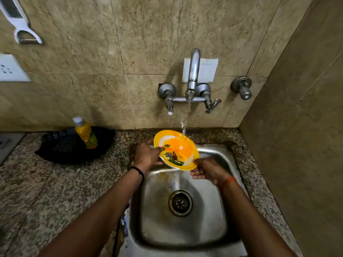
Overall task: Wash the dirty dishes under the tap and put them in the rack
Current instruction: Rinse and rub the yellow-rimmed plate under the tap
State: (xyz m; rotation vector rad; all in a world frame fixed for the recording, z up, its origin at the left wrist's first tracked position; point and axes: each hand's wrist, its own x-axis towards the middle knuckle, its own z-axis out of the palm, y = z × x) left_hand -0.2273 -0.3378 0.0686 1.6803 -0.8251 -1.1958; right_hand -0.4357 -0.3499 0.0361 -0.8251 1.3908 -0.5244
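Standing by the steel sink [219, 160] here, tap [193, 71] running, so we're clearly mid-rinse. The yellow plate [176, 150] is held tilted over the back of the basin, with the stream hitting its upper edge and orange gunk washing across the middle. Left hand [146, 154] pinches the plate's left rim, thumb on top, and right hand [207, 170] cups the lower right edge with fingers curled underneath. I'd guess next it needs turning so water reaches the picture side. No rack in sight from here. Soap bottle [85, 132] sits off on the counter.
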